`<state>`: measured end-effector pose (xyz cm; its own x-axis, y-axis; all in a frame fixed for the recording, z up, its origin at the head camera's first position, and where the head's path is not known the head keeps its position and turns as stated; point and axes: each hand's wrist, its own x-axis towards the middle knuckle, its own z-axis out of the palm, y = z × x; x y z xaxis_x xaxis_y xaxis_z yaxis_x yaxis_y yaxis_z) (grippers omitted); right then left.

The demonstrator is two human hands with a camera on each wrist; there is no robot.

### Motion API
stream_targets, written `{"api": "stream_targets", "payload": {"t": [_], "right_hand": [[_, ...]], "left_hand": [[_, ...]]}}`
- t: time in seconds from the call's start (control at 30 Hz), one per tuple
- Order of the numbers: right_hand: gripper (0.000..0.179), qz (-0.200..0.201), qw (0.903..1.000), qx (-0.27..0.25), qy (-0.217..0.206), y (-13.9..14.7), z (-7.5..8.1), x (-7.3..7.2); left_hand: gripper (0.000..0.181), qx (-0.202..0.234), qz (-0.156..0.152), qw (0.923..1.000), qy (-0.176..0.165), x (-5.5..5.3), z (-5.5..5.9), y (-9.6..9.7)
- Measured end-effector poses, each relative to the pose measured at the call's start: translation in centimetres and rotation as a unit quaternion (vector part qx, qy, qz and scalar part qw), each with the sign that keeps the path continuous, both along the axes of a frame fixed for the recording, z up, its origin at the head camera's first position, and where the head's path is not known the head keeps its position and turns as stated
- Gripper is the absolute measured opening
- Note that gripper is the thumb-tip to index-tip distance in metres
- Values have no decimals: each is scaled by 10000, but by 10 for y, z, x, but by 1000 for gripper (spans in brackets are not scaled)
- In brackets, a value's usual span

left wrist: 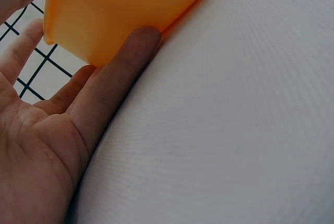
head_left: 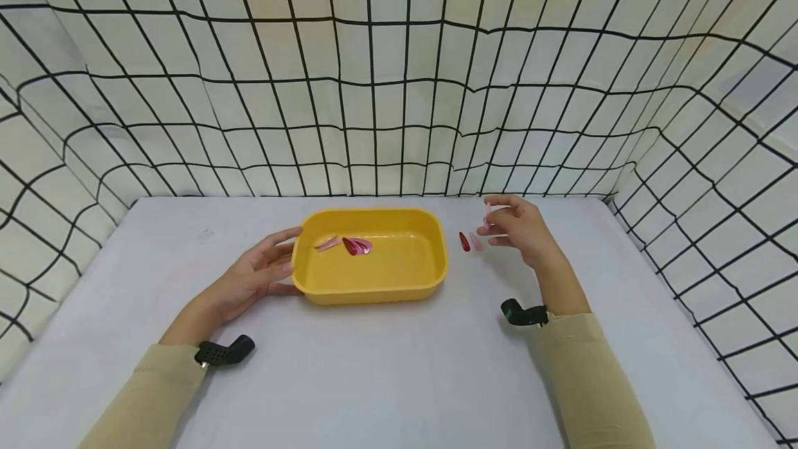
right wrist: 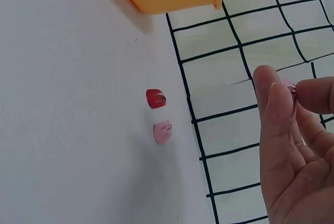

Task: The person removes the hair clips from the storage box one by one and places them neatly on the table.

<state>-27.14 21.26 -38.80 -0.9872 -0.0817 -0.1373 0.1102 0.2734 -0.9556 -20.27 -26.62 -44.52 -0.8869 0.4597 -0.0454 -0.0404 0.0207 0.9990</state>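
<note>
A yellow tray [head_left: 374, 294] stands on the white table, and my left hand [head_left: 257, 273] rests with spread, fairly straight fingers along its left end. In the left wrist view the fingers [left wrist: 112, 80] lie against the tray's outer wall. Inside the tray are a pink hair clip [head_left: 327, 244] and, beside it, a red hair clip [head_left: 350, 247] overlapping pink ones. My right hand [head_left: 516, 229], raised right of the tray, pinches a pink hair clip [right wrist: 288, 84] between thumb and fingertips. Below it on the table lie a red hair clip [right wrist: 156, 98] and another pink one [right wrist: 163, 131].
A black wire grid [head_left: 386, 127] with pale sheeting behind it encloses the table at the back and both sides. Each wrist wears a small black camera, the left one [head_left: 224, 352] and the right one [head_left: 524, 313]. White cloth [head_left: 374, 373] covers the table.
</note>
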Motion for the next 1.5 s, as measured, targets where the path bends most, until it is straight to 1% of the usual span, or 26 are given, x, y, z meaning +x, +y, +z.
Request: {"api": "stream_targets", "payload": {"t": [0.37, 0.57, 0.77, 1.03, 1.27, 1.5], "right_hand": [[37, -127, 9999, 42, -8, 9, -6, -3], [36, -231, 9994, 258, -13, 14, -14, -4], [40, -277, 9988, 395, 0, 16, -19, -5], [41, -142, 9986, 497, -95, 19, -25, -8], [41, 99, 9974, 693, -150, 21, -28, -8], [38, 58, 9967, 807, -77, 22, -33, -10]], "left_hand": [[62, -29, 6, 10000, 44, 1, 0, -1], [62, -12, -17, 10000, 16, 1, -1, 0], [63, -36, 16, 10000, -21, 2, -2, 1], [63, 22, -22, 10000, -1, 1, -2, 0], [62, 29, -56, 10000, 23, 1, -1, 0], [62, 36, -74, 9999, 57, 0, -2, 0]]}}
